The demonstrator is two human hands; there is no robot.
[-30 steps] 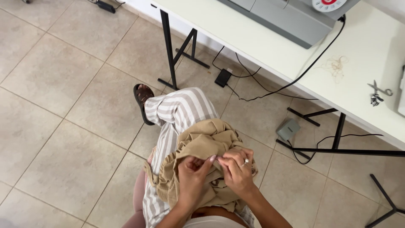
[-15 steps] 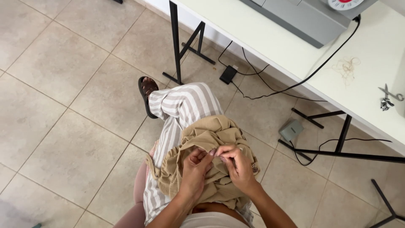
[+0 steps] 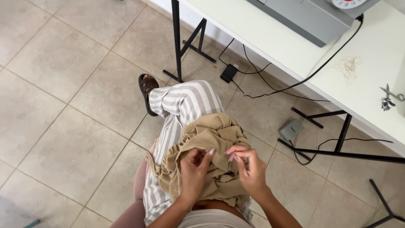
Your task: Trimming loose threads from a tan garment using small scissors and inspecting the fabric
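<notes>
A crumpled tan fabric piece [image 3: 211, 135] lies bunched on my lap, over striped trousers [image 3: 185, 101]. My left hand [image 3: 195, 173] pinches a fold of the fabric near its middle, thumb and forefinger pressed together. My right hand [image 3: 249, 169] grips the same fold just to the right, fingers curled on the cloth. The two hands sit close together, a few centimetres apart. Whether a needle or thread is between the fingers is too small to tell.
A white table [image 3: 295, 55] on black legs stands at the upper right with a grey sewing machine [image 3: 312, 17], scissors [image 3: 390, 97] and a thread tangle [image 3: 348, 67]. Cables, a black adapter [image 3: 229, 72] and a grey foot pedal [image 3: 290, 128] lie on the tiled floor.
The view shifted slightly and both hands worked along the fabric fold; the right hand's fingers moved closer to the left hand's pinch. The fabric stays on my lap.
</notes>
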